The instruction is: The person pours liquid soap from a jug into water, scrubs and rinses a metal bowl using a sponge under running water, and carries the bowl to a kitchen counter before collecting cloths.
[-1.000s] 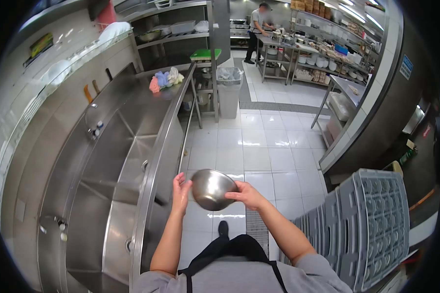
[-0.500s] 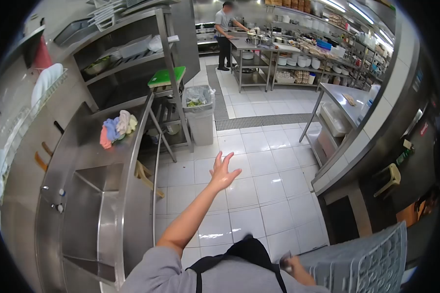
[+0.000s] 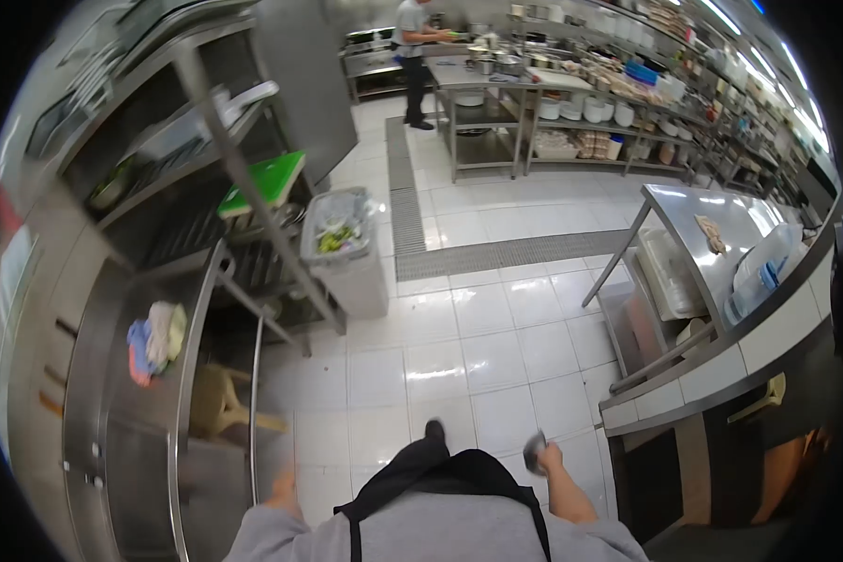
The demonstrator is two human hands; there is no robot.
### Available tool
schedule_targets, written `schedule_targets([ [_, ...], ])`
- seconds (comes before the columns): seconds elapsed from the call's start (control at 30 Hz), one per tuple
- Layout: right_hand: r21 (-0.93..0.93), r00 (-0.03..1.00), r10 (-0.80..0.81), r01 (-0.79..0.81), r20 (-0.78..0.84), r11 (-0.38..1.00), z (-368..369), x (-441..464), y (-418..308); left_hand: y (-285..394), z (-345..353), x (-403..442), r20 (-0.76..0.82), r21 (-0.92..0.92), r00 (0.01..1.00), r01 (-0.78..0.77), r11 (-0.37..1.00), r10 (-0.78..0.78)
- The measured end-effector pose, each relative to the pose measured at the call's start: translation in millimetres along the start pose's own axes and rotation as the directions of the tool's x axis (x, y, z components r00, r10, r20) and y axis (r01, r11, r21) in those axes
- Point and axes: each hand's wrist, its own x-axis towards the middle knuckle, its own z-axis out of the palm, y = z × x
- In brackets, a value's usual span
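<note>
My right hand (image 3: 551, 461) hangs low in front of me, its fingers closed on a rounded grey, metallic-looking object (image 3: 534, 452). The object is small and blurred, so its exact kind is unclear. On the other side, my left hand (image 3: 284, 492) is lowered near the steel sink counter (image 3: 150, 403). Motion smears its fingers, and nothing shows clearly in it. A dark apron (image 3: 440, 476) covers my front, and one dark shoe (image 3: 435, 429) is on the tiles.
Coloured cloths (image 3: 156, 339) lie on the counter. A lined bin (image 3: 351, 272) stands ahead, beside a shelf rack with a green board (image 3: 264, 184). At right is a steel table (image 3: 698, 220). A floor grate (image 3: 515, 253) crosses the tiles. Another person (image 3: 412, 56) works at the back.
My left hand, stretched out ahead with fingers spread before, is now down at my side. The view has moved forward; the grey crate at lower right is out of sight.
</note>
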Motion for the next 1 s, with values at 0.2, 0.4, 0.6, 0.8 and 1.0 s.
schedule_targets([
  [0.2, 0.358, 0.978, 0.201, -0.172, -0.046, 0.918, -62.6, 144.9, -111.4, 134.3, -64.2, 103.1, 0.330, 0.202, 0.943, -0.032, 0.979, -0.037],
  [0.4, -0.045, 0.991, 0.130, -0.131, -0.022, 0.990, -90.2, 239.9, -79.2, 487.2, -190.2, 344.4, -0.152, -0.318, 0.988, -0.024, 0.948, -0.026],
  [0.6, -0.067, 0.938, 0.340, -0.336, 0.067, 0.939, -143.5, 358.0, -90.0, 773.1, -345.6, 384.4, -0.589, -0.146, 0.709, -0.565, 0.812, 0.387],
  [0.8, -0.345, 0.998, -0.057, 0.062, 0.026, 0.937, -224.5, 599.6, -200.9, 769.4, -324.3, 463.4, -0.336, -0.277, 0.916, -0.320, 0.906, 0.220],
  [1.0, -0.040, 0.943, -0.297, 0.294, -0.152, 0.955, -327.9, 780.8, -417.3, 709.1, -258.1, 498.0, 0.085, -0.070, 0.983, 0.170, 0.983, -0.164],
])
